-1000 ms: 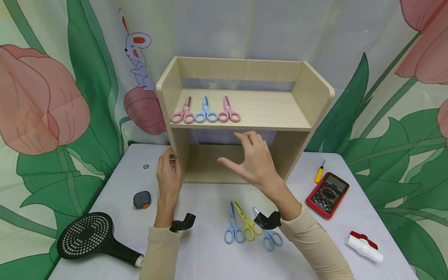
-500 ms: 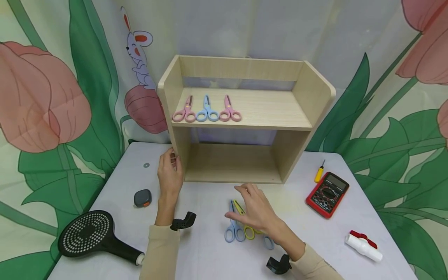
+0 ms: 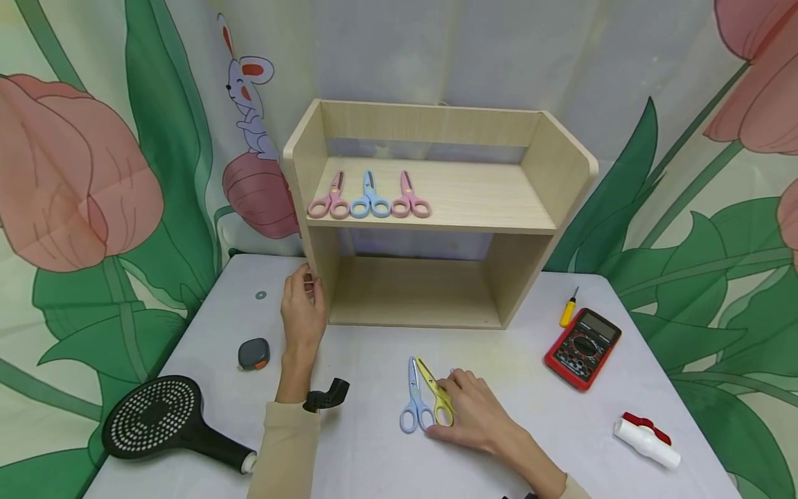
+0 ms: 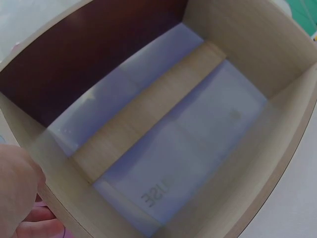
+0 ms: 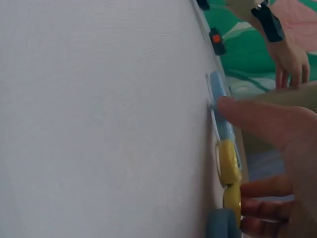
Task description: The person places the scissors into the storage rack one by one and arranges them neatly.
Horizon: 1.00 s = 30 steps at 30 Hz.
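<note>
My right hand (image 3: 476, 412) is low over the scissors in front of the shelf. Its fingers are beside the yellow scissors (image 3: 440, 395), and its thumb is near the loops of the blue scissors (image 3: 414, 398). In the right wrist view, a second blue handle (image 5: 221, 225) shows at the bottom; in the head view the hand hides that pair. My left hand (image 3: 303, 308) rests against the left side panel of the wooden shelf (image 3: 430, 226). Pink scissors (image 3: 329, 201), blue scissors (image 3: 370, 201) and more pink scissors (image 3: 409, 201) lie in a row on the upper board.
Left of my left arm are a tape measure (image 3: 253, 354), a black shower head (image 3: 156, 417) and a small grey washer (image 3: 260, 295). On the right lie a yellow screwdriver (image 3: 568, 311), a red multimeter (image 3: 583, 348) and a white pipe valve with a red handle (image 3: 647, 442).
My right hand has come back from in front of the shelf and down to the scissors on the table. My left hand has stayed at the shelf's side.
</note>
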Motion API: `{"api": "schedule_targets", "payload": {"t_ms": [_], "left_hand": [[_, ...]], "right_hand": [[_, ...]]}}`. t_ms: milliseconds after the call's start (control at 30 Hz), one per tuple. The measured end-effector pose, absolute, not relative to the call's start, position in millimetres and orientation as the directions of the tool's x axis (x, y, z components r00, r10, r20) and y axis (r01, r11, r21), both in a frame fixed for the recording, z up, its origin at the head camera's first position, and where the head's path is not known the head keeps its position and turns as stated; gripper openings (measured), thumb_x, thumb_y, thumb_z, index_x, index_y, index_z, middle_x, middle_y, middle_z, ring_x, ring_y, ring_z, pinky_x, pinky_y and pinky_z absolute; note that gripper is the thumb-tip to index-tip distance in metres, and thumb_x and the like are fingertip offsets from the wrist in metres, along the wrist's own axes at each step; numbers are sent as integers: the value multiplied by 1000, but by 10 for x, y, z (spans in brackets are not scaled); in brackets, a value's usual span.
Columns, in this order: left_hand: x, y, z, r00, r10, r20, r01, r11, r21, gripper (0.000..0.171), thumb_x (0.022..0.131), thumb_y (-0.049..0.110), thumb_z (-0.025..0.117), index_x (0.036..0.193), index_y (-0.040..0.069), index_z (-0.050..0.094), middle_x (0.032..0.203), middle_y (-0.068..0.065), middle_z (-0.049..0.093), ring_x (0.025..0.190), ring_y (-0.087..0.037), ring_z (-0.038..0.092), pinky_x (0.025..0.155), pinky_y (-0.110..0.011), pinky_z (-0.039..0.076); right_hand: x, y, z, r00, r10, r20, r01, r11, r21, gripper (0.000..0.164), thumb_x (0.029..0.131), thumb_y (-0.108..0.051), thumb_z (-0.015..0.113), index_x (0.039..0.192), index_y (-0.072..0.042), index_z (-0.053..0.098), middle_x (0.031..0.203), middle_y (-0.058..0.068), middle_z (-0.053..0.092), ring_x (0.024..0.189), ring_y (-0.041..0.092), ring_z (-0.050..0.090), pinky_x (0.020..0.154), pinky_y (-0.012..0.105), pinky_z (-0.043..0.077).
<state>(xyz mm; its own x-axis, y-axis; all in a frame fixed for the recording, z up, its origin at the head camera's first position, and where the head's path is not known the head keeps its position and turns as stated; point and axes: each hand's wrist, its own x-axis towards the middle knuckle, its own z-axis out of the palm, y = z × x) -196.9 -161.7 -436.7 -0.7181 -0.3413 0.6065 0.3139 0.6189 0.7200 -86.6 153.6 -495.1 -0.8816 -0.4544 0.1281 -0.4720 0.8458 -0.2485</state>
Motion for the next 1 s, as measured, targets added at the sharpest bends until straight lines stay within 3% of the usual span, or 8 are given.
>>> {"api": "schedule_targets", "payload": {"t_ms": [300,633,833,1000], "left_hand": [[-1966,-1618,-4356,-727,-340,597,306,618,724,35,100,7,58,133,-3,54,112,-25,59,98,-36,67,84,-46,62],[-1970,-1601,-4366,-729,-340,595,307,615,727,34,100,8,57,133,-3,54,111,-26,59,98,-36,67,83,-46,62],[-1959,-1598,-4366,-717,-344,607,308,625,717,34,100,7,57,132,-4,54,111,-26,59,97,-37,67,82,-47,62],[-1965,-1602,-4375,-718,-348,602,300,627,719,34,100,7,58,132,-3,54,112,-25,59,97,-36,66,83,-47,62]], "right_hand": [[-868,1619,-4913,-896,-439,66,-441,862,-248,65,70,-54,83,113,-7,72,103,-1,59,89,10,49,79,35,50],[-958,1656,-4842,-853,-445,272,-508,827,-240,49,62,-48,83,97,-15,73,88,-11,58,74,1,46,59,16,43],[-1056,1622,-4461,-744,-473,473,-614,763,-201,49,62,-46,84,98,-16,71,92,-8,63,76,4,57,60,18,49],[-1190,1561,-4019,-597,-497,630,-722,675,-152,54,63,-45,85,102,-10,70,94,-1,65,77,11,61,59,25,53]]}}
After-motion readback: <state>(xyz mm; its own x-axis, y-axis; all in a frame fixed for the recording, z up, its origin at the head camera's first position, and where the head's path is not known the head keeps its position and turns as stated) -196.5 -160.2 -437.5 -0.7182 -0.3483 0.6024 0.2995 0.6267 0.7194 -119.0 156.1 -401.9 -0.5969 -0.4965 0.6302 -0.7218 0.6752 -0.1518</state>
